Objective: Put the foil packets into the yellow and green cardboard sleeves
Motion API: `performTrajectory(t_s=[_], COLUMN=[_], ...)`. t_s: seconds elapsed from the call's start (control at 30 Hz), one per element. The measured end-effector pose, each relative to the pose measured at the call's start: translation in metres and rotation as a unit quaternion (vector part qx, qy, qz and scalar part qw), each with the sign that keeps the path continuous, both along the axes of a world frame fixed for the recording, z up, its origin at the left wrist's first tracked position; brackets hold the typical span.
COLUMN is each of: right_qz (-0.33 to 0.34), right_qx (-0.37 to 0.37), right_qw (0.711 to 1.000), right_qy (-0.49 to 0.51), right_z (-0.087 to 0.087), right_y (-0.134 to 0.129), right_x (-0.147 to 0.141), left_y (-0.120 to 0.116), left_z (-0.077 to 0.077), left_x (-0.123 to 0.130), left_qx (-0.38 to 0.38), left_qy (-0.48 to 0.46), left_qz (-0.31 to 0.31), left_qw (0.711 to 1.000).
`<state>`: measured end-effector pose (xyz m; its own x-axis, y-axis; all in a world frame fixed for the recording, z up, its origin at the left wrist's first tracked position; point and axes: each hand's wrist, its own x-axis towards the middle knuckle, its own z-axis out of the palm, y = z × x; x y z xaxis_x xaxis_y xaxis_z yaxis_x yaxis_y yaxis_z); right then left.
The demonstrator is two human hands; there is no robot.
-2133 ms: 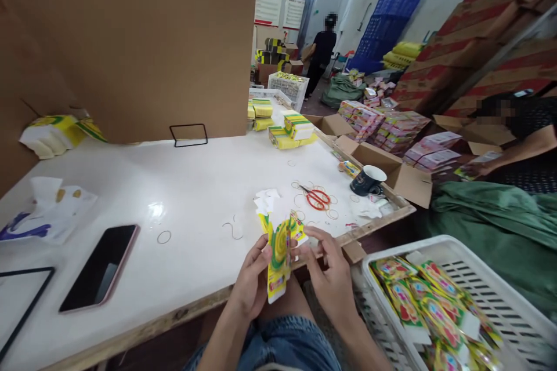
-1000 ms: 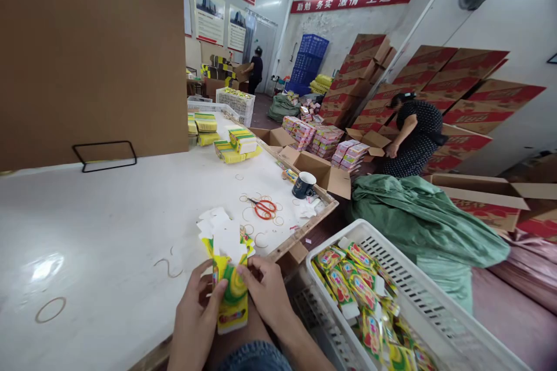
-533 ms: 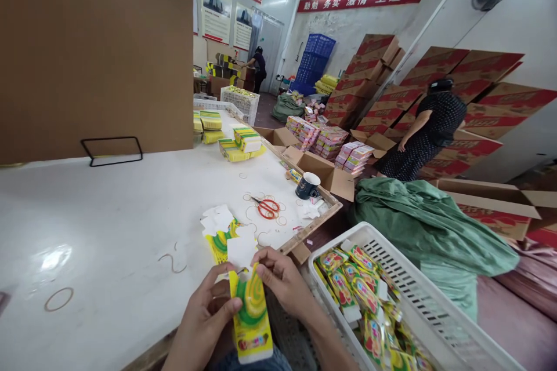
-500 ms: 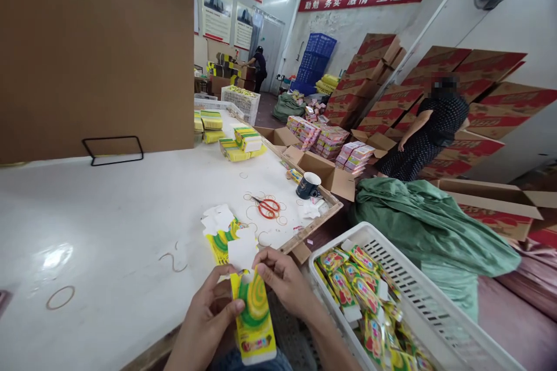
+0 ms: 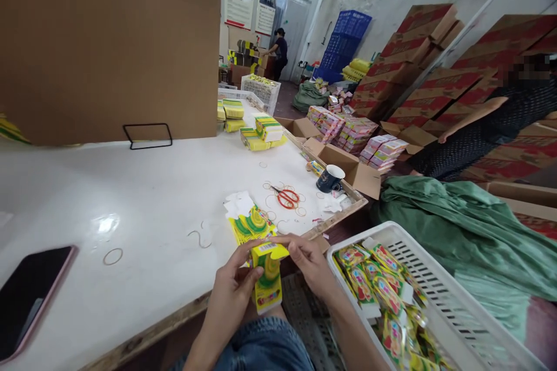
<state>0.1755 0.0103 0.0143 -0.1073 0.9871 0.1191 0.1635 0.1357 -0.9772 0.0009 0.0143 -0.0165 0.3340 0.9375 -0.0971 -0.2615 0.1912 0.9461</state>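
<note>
A small yellow-and-green carton (image 5: 270, 283) stands upright above my lap, just off the table's front edge. My left hand (image 5: 232, 284) is closed around its left side, thumb on the front. At the top, my right hand (image 5: 311, 261) grips the carton's end flap, fingers along the back edge and thumb near the right corner. The top panel with a barcode is folded over, while a yellow tab sticks out to the right. Behind the carton, a stack of flattened cartons (image 5: 250, 223) lies on the white table (image 5: 152, 197).
At right is a white basket (image 5: 435, 264) of wrapped packets. Red-handled scissors (image 5: 287, 198) lie among rubber bands near a dark mug (image 5: 331, 178). A phone (image 5: 32, 295) rests at left by a large cardboard sheet (image 5: 108, 46). Two people stand farther back.
The carton's white top flap, upright before, is now folded down over the opening. My right hand has moved across the top. The view has turned left, bringing the phone into sight.
</note>
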Motion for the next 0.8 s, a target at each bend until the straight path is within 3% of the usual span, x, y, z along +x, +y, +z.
performTrajectory(t_s=[0.07,0.13,0.27,0.4,0.5,0.7,0.8], right_qz=[0.033,0.025,-0.036,-0.031,-0.019,-0.045,-0.082], right_qx=[-0.064,-0.093,-0.059,-0.027,-0.004,-0.005,0.016], right_qw=[0.997,0.995,0.985,0.978,0.983,0.999,0.995], right_qy=[0.015,-0.021,-0.159,-0.206,-0.181,0.029,-0.057], right_z=[0.001,-0.001,-0.008,-0.012,-0.011,-0.010,-0.002], right_y=[-0.001,-0.001,0.003,0.006,0.006,0.004,-0.006], right_x=[-0.001,-0.004,-0.008,-0.006,-0.003,-0.011,0.008], left_y=[0.000,0.000,0.000,0.002,0.002,-0.002,-0.002], left_z=[-0.001,-0.001,-0.002,-0.002,0.000,0.006,0.005], left_x=[0.001,0.003,0.003,0.000,-0.002,0.012,0.019], left_qx=[0.011,0.005,-0.010,-0.031,-0.043,-0.041,0.006], left_qy=[0.018,0.012,-0.011,-0.027,-0.047,-0.074,-0.032], left_qz=[0.016,0.012,-0.001,0.000,-0.009,-0.026,-0.021], left_qw=[1.000,1.000,1.000,0.999,0.998,0.996,0.999])
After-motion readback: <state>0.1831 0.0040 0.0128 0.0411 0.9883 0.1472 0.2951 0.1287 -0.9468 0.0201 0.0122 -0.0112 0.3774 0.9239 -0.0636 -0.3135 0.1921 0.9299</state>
